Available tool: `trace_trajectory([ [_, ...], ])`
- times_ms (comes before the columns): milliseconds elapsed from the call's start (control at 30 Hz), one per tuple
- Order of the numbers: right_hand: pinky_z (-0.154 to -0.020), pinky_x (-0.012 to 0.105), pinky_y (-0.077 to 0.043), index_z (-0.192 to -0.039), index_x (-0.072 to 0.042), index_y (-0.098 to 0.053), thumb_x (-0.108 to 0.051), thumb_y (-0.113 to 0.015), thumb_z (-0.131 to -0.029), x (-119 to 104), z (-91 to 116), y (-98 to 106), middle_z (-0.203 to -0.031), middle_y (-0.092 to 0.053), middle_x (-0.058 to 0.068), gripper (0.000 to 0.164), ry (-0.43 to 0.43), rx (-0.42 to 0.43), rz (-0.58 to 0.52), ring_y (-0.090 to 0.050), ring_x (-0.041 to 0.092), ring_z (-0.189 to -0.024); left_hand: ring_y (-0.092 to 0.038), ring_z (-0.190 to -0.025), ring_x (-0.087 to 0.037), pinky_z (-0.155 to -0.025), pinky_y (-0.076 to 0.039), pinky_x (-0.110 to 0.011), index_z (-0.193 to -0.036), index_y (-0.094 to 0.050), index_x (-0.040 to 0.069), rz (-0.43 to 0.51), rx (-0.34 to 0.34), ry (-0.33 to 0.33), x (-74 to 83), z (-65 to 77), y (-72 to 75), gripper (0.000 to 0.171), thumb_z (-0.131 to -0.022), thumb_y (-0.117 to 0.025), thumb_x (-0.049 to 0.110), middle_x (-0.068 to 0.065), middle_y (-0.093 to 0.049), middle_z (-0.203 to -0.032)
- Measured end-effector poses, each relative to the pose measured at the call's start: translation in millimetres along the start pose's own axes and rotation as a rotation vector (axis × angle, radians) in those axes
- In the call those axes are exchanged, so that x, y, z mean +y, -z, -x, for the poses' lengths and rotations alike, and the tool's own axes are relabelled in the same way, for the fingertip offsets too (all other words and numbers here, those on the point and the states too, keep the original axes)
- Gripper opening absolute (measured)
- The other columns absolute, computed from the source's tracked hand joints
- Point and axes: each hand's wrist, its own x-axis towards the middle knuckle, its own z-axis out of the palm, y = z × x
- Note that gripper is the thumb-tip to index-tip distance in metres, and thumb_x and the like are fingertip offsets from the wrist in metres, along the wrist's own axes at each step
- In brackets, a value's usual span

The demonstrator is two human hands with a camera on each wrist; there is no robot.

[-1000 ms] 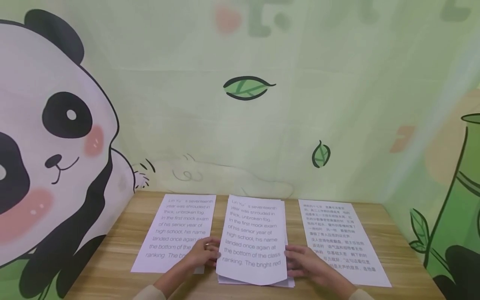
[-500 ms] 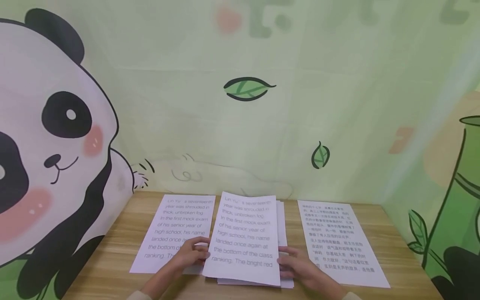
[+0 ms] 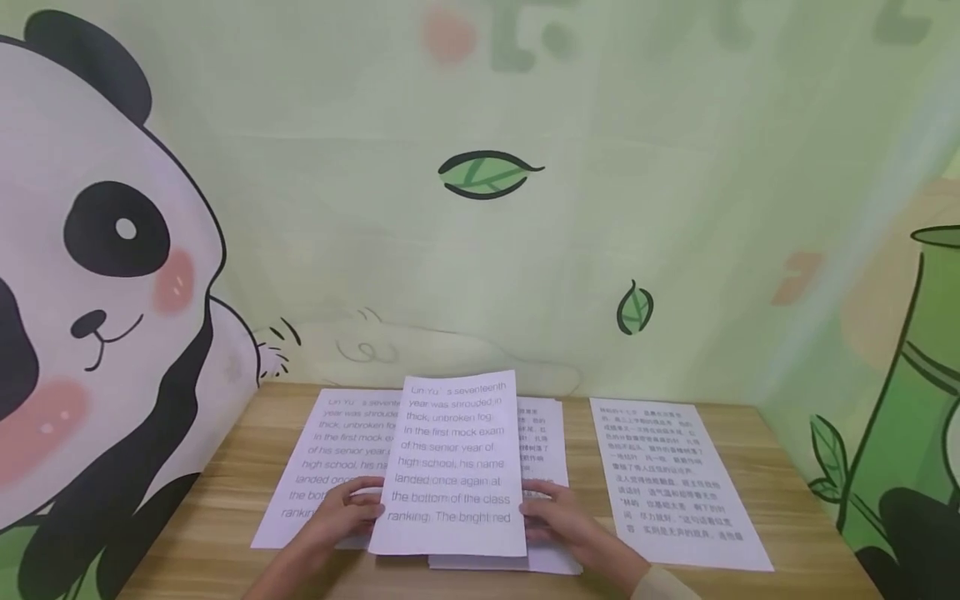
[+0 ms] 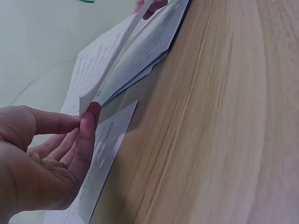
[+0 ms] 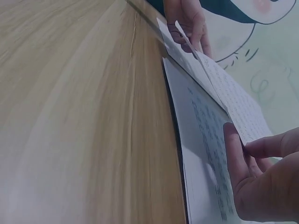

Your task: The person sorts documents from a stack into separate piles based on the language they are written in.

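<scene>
Wooden table (image 3: 243, 467) under printed sheet (image 3: 450, 467) in both hands (image 3: 347, 510) (image 3: 561, 515)

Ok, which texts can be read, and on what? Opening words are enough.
Held sheet: "Lin Yu's seventeenth year was shrouded in thick, unbroken fog"
Left sheet, partly covered: "Lin Yu's"
Right sheet: Chinese characters, too small to read surely.
Middle stack: Chinese characters, partly hidden, unreadable.
Backdrop: blurred marks above, unreadable.

"What are you seeing the person wearing?"

"A pale cream, plain cloth sleeve (image 3: 663, 585) is covering part of the right forearm (image 3: 615, 562), and its edge is ending short of the bare, slim-fingered right hand (image 3: 558, 515)."

"And the other side?"

"The slim-fingered left hand (image 3: 348, 515) is showing bare, and the left forearm (image 3: 287, 575) I'm glimpsing is looking bare too."
</scene>
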Motion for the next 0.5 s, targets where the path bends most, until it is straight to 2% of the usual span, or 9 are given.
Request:
trace_trajectory([
  [233, -0.086, 0.037, -0.063, -0.150, 0.008, -0.039, -0.011, -0.063, -0.094, -7, -7, -20, -0.113, -0.069, 0.017, 0.064, 0.019, -0.031, -0.019, -0.071, 0.018, -0.093, -0.073, -0.095, -0.022, -0.084, -0.061, -0.038, -0.141, -0.053, -0.004, 0.017, 0.082, 0.004, 1.9, 8.9, 15.0, 0.051, -0.092, -0.065, 0.003, -0.017, -0.073, -0.117],
  [500, -0.085, 0.036, -0.063, -0.148, 0.009, -0.042, -0.007, -0.063, -0.093, -10, -15, -44, -0.106, -0.071, 0.014, 0.061, 0.050, -0.075, -0.072, -0.071, 0.015, -0.088, -0.072, -0.094, -0.019, -0.083, -0.060, -0.034, -0.145, -0.047, -0.007, 0.050, 0.101, 0.012, -1.2, 13.1, 38.4, 0.053, -0.095, -0.062, 0.003, -0.012, -0.072, -0.114],
])
